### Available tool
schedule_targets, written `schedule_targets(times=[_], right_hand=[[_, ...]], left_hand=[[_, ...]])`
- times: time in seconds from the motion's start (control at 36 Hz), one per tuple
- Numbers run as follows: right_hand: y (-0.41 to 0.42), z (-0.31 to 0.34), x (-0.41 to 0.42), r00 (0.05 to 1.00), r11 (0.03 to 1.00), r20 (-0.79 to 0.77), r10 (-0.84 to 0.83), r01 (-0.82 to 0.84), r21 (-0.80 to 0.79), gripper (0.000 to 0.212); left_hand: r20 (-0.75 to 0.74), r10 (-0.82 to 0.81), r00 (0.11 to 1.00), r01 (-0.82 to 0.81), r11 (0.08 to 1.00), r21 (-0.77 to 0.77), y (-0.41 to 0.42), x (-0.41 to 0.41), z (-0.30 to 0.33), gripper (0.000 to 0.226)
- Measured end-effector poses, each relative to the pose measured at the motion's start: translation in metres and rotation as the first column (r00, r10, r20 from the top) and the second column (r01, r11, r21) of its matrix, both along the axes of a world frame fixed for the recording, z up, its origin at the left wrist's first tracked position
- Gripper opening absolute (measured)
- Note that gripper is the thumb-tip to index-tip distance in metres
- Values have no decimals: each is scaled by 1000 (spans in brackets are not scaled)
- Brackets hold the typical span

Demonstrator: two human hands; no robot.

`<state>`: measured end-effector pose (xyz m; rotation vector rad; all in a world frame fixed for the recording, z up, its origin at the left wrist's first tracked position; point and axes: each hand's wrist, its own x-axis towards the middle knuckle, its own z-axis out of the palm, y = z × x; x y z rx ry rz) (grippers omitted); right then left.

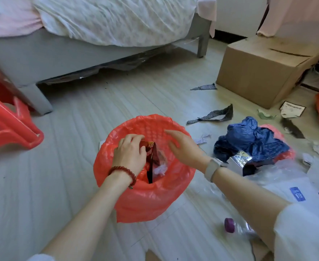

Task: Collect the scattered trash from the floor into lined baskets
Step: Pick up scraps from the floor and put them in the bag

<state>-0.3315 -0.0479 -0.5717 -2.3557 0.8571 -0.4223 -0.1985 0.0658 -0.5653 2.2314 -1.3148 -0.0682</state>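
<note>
My left fingers (136,141) pinch a red wrapper (151,150) inside the lined basket (145,200); right hand (181,147) hovers open; release it low, clear of the liner rim.

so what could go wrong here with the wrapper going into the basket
1. The left hand grips the red wrapper near the top of the basket; trash already sits inside, so the wrapper may stick up or spill back out.
2. Pushing down could tug the red liner off the rim.
3. The bottle lies by the right arm and might get knocked away.
</note>
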Motion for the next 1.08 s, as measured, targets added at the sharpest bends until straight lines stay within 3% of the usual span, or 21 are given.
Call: schedule_targets(times=[0.06,0.14,0.33,0.42,0.53,0.61,0.69,0.75,0.81,0.89,0.97,1.08], right_hand=[[-9,7,-21,987,993,112,-115,114,14,36],[-30,4,-65,949,959,142,-282,284,11,32],[-58,-46,-177,879,878,-52,-475,469,-93,33],[-58,-72,-211,873,881,-141,-467,448,-150,33],[-62,-102,-247,901,909,-155,-406,379,-177,34],[-66,-118,-267,900,918,-195,-389,361,-166,42],[-68,-130,-278,907,933,-234,-350,316,-169,49],[-69,-135,-281,923,943,-216,-319,287,-167,49],[-70,-139,-280,944,959,-193,-267,241,-149,49],[-72,-139,-268,974,988,-180,-136,119,-103,64],[-73,-135,-249,980,999,-195,-26,20,-31,89],[-73,-129,-224,976,999,-216,20,-29,-37,104]], left_hand=[[-9,-59,998,59,997,-52,-9,-16,3,29],[13,-169,985,170,980,-104,-28,-52,0,26],[26,-506,862,507,860,-62,-72,-151,-47,35],[-1,-565,825,563,822,86,-84,-187,-77,40],[-50,-551,833,503,717,483,-104,-210,-121,87],[-49,-480,876,414,693,590,-119,-212,-155,113],[-48,-397,917,333,691,642,-131,-210,-174,110],[-133,-331,934,344,738,580,-136,-206,-182,85],[-290,-257,922,363,833,416,-140,-200,-188,55],[-369,-299,880,388,900,199,-138,-194,-180,25],[-440,-408,800,487,870,79,-131,-190,-157,13],[-531,-431,730,501,865,-13,-115,-185,-136,15]])
